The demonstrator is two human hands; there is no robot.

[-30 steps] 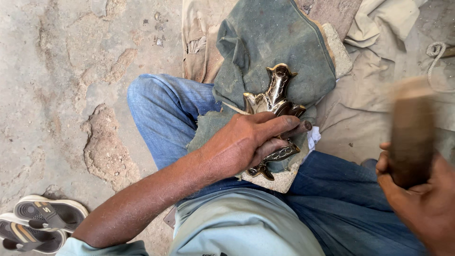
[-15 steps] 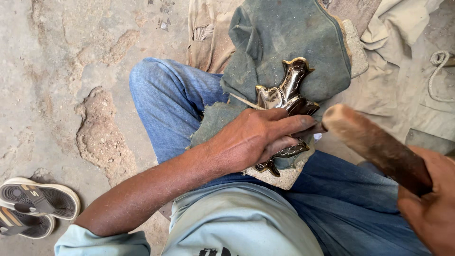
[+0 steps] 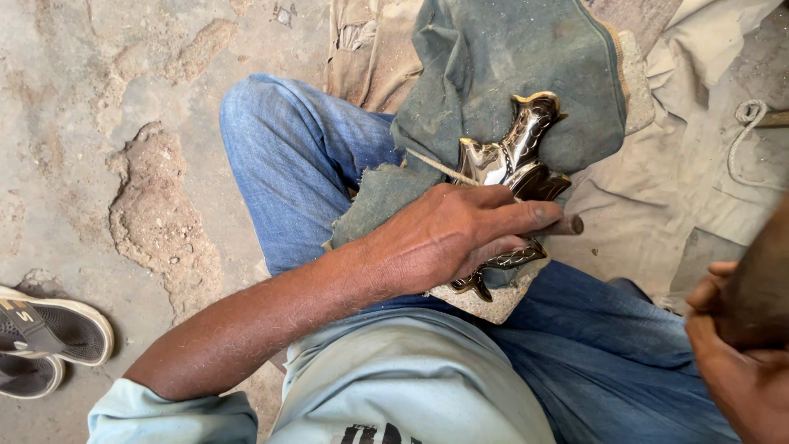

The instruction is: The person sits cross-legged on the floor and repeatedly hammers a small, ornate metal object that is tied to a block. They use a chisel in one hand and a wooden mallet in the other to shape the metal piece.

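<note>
The left hand (image 3: 448,238) lies palm down over a shiny metal figure (image 3: 514,164), pressing it onto a grey-green cloth (image 3: 509,66) that is draped across the person's lap. The fingers are curled round a thin dark rod (image 3: 567,224), whose blunt end sticks out just past the fingertips, beside the figure. The figure is bright and polished, with a curved upper part rising clear of the hand and a darker, ridged lower part showing under the palm. Beneath it a pale, stone-like slab (image 3: 485,300) peeks out at the lower edge of the cloth.

The right hand (image 3: 740,362) is at the lower right edge of the view, closed around a thick brown wooden handle (image 3: 760,288); only part of both shows, and the handle is blurred.

The person sits with legs in blue jeans (image 3: 288,173), the left knee bent up toward the concrete floor (image 3: 99,123), which is cracked and patched. A pair of sandals (image 3: 45,337) rests on the floor at the lower left. A beige sheet (image 3: 657,205) covers the ground to the right, with a loop of pale cord (image 3: 744,140) lying on it.
</note>
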